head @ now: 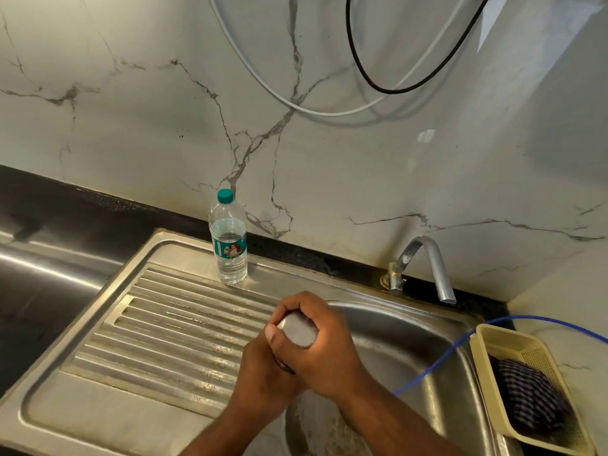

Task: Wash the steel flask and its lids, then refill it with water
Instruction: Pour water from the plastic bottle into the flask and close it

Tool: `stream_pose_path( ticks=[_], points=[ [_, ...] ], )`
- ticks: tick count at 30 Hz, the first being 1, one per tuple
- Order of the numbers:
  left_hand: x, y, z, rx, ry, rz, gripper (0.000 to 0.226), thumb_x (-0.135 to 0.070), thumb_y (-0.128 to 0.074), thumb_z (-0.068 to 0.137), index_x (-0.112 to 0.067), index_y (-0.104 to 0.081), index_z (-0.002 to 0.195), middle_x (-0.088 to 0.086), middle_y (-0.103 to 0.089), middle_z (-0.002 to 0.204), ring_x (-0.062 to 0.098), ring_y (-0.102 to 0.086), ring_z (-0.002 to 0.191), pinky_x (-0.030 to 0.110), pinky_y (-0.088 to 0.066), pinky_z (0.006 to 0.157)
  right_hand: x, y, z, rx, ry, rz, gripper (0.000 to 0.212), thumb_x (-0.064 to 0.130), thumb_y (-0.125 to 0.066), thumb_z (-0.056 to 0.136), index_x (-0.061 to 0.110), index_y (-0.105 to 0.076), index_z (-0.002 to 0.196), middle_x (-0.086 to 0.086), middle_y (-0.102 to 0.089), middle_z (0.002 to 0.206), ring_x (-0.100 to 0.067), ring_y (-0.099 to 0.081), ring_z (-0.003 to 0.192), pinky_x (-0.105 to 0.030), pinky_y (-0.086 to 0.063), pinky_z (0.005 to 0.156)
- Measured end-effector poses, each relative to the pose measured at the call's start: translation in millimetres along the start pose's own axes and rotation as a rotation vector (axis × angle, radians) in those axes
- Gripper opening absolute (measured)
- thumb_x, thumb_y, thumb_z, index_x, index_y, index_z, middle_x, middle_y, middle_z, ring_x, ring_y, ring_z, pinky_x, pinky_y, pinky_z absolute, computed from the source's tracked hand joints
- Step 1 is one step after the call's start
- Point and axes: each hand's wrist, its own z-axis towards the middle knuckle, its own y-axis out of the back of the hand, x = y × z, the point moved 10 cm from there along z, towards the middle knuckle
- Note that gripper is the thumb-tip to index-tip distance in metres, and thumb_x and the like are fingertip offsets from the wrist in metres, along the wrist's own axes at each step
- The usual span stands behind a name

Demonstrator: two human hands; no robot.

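Both my hands are closed round the steel flask above the left edge of the sink basin. My right hand grips its upper part, fingers curled over the top and thumb on the near side. Below it, my left hand wraps the lower body, which is hidden. Only a small patch of bare steel shows between the fingers. I cannot tell whether a lid is on. The tap stands at the back right of the basin, and no water runs from it.
A clear plastic water bottle with a teal cap stands at the back of the ribbed draining board. A cream plastic basket holding a checked cloth sits right of the basin. A thin blue hose runs into the sink. Black counter lies to the left.
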Motion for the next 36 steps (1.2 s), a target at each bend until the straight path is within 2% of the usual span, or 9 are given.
stream_pose_path(
  ticks=[2,4,6,9,15,21,26,33,36],
  points=[
    [12.2,6.2,13.3,-0.008,0.025,-0.027,0.054,-0.035,-0.084,0.055,-0.034,-0.066,0.106,-0.023,-0.075,0.094,-0.001,-0.072,0.084,0.014,-0.054,0.066,-13.8,4.5,-4.1,0.012,-0.091,0.046,0.036,0.052,-0.063,0.086,0.036,-0.061,0.119,0.018,-0.061,0.118,-0.008,-0.060,0.114,-0.024,-0.054,0.090],
    [30.8,12.4,32.6,-0.043,0.076,-0.032,0.060,-0.021,-0.094,0.056,-0.029,-0.066,0.109,-0.015,-0.077,0.095,0.005,-0.073,0.084,0.017,-0.055,0.067,-25.9,14.2,-7.9,-0.016,-0.154,0.055,0.040,0.057,-0.059,0.088,0.044,-0.056,0.126,0.023,-0.054,0.126,-0.001,-0.055,0.120,-0.020,-0.052,0.094],
    [45.8,17.4,56.6,-0.088,0.125,-0.024,0.062,-0.011,-0.096,0.061,-0.026,-0.065,0.112,-0.009,-0.077,0.095,0.006,-0.073,0.086,0.018,-0.055,0.070,-39.0,23.8,-9.7,-0.050,-0.226,0.057,0.031,0.051,-0.062,0.095,0.046,-0.056,0.125,0.023,-0.056,0.125,0.003,-0.055,0.119,-0.017,-0.048,0.093],
    [60.6,24.6,93.9,-0.146,0.190,-0.056,0.063,-0.016,-0.095,0.065,-0.027,-0.061,0.116,-0.010,-0.071,0.099,0.001,-0.067,0.089,0.019,-0.051,0.074,-51.8,29.9,-13.2,-0.047,-0.291,0.025,0.016,0.040,-0.063,0.099,0.045,-0.061,0.114,0.025,-0.062,0.117,0.004,-0.058,0.113,-0.008,-0.046,0.087],
    [75.9,34.1,156.1,-0.177,0.221,-0.072,0.063,-0.016,-0.096,0.065,-0.019,-0.064,0.119,-0.011,-0.072,0.098,-0.001,-0.067,0.086,0.015,-0.054,0.071,-70.0,26.4,-23.2,0.000,-0.346,0.045,0.006,0.029,-0.067,0.099,0.029,-0.071,0.103,0.016,-0.069,0.101,-0.003,-0.064,0.102,-0.012,-0.049,0.085],
    [78.5,37.2,187.6,-0.228,0.197,-0.090,0.071,-0.021,-0.096,0.065,-0.023,-0.058,0.124,-0.003,-0.069,0.115,0.016,-0.065,0.104,0.031,-0.050,0.094,-85.5,23.8,-22.6,0.054,-0.383,0.016,0.008,0.031,-0.066,0.099,0.029,-0.073,0.102,0.016,-0.070,0.102,-0.005,-0.065,0.103,-0.015,-0.051,0.085],
    [76.1,32.3,197.7,-0.194,0.166,-0.068,0.070,-0.024,-0.095,0.067,-0.023,-0.056,0.125,-0.007,-0.066,0.112,0.013,-0.062,0.105,0.014,-0.044,0.082,-92.9,24.9,-21.0,0.061,-0.377,0.011,0.008,0.029,-0.066,0.099,0.029,-0.073,0.102,0.017,-0.070,0.101,-0.006,-0.065,0.102,-0.017,-0.053,0.086],
    [89.9,30.3,198.1,-0.114,0.190,0.010,0.098,-0.043,-0.096,0.058,-0.027,-0.044,0.139,-0.005,-0.059,0.132,0.016,-0.054,0.121,0.031,-0.043,0.101,-97.2,26.9,-20.4,0.056,-0.398,0.018,0.008,0.030,-0.066,0.099,0.032,-0.073,0.102,0.016,-0.070,0.102,-0.005,-0.064,0.104,-0.020,-0.054,0.089],
    [94.8,31.5,194.1,-0.091,0.218,0.018,0.100,-0.042,-0.097,0.057,-0.026,-0.045,0.141,-0.003,-0.061,0.131,0.018,-0.057,0.120,0.035,-0.048,0.101,-95.8,28.4,-21.6,0.058,-0.397,0.000,0.007,0.031,-0.066,0.099,0.032,-0.072,0.102,0.018,-0.070,0.103,-0.004,-0.063,0.104,-0.016,-0.052,0.088]
  ],
)
